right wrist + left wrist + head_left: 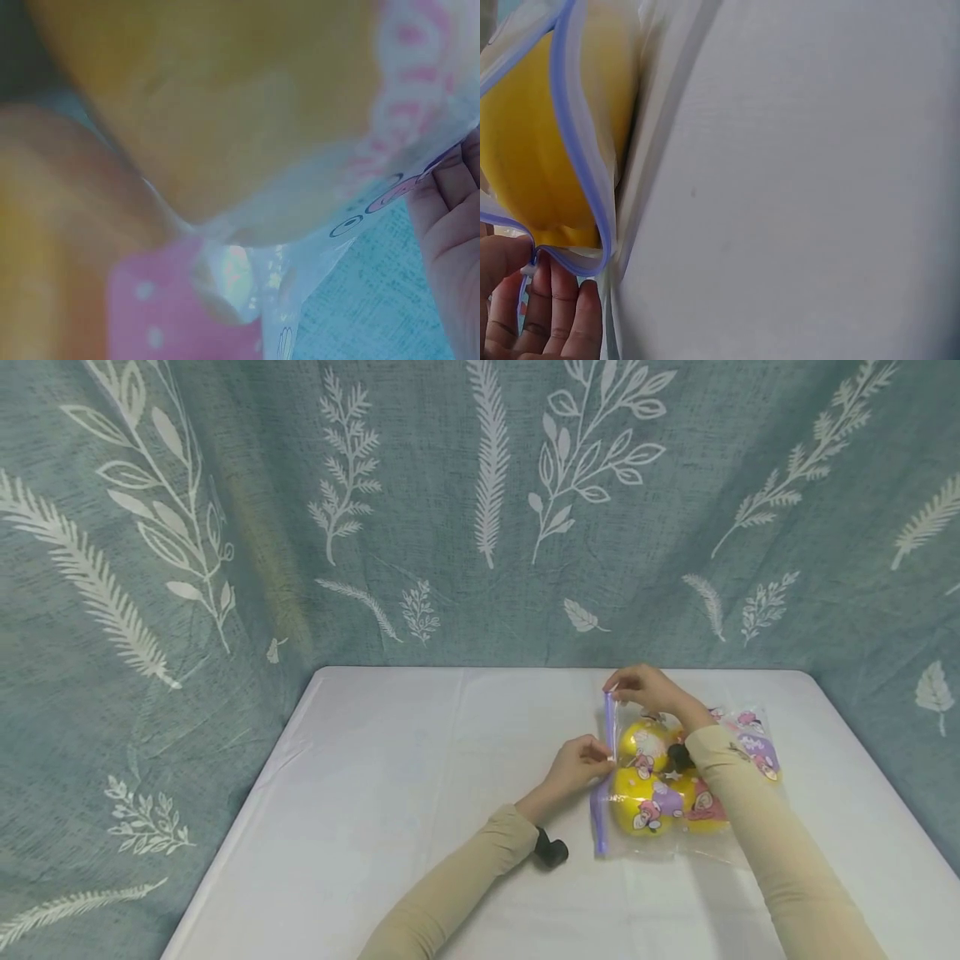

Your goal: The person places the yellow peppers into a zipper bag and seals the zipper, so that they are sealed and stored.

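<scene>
A clear zip bag (652, 849) with cartoon prints lies at the right of the table. Several rounded yellow things (630, 802) fill it; their kind cannot be told. Its purple zip strip (600, 827) runs along the left edge. My left hand (576, 766) pinches this strip near its middle, thumb against fingers. In the left wrist view the strip bows apart in front of a yellow thing (536, 142), above the left fingers (562, 300). At the strip's far end, my right hand (649, 687) pinches the bag's corner. The right wrist view shows the right hand (454, 217) at the bag's edge.
A white-covered table (390, 777) spreads beneath the bag. Behind it hangs a blue-green curtain (435, 527) with white leaf patterns. Small black devices sit at the left wrist (551, 852) and the right wrist (680, 757).
</scene>
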A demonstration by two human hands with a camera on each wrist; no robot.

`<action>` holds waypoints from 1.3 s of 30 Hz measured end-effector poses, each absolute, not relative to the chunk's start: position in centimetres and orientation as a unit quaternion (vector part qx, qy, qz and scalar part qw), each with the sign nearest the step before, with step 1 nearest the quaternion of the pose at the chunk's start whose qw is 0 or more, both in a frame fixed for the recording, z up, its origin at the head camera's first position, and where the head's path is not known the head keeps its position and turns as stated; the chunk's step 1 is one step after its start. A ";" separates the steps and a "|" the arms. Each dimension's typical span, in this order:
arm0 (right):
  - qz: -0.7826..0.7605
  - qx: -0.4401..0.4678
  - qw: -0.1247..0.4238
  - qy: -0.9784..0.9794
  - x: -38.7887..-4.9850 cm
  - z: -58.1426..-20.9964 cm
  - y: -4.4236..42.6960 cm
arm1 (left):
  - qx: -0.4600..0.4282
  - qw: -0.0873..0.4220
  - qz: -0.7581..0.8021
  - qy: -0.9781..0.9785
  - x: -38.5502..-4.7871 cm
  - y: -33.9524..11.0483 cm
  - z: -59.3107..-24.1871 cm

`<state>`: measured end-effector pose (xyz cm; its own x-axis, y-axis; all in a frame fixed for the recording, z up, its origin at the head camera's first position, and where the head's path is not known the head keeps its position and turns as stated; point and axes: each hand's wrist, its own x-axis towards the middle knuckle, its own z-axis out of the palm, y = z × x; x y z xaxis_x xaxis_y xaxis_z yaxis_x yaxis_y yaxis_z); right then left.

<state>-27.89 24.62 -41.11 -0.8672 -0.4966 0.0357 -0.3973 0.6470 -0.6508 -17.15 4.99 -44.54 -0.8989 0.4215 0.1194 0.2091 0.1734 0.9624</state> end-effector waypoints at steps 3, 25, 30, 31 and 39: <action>-0.339 -0.248 0.073 0.905 -27.9 -41.1 24.7 | 0.203 0.093 0.608 0.762 -17.0 5.0 -44.5; -0.336 -0.248 0.085 0.904 -27.8 -40.9 25.1 | 0.186 0.097 0.601 0.771 -17.5 5.8 -47.8; -0.340 -0.261 0.080 0.900 -27.6 -40.7 25.1 | 0.195 0.098 0.605 0.766 -15.8 5.2 -45.5; -0.339 -0.262 0.080 0.900 -27.6 -40.7 25.1 | 0.196 0.099 0.604 0.767 -15.5 5.1 -45.0; -0.336 -0.260 0.077 0.902 -27.6 -40.8 25.1 | 0.198 0.102 0.603 0.766 -14.9 5.0 -44.8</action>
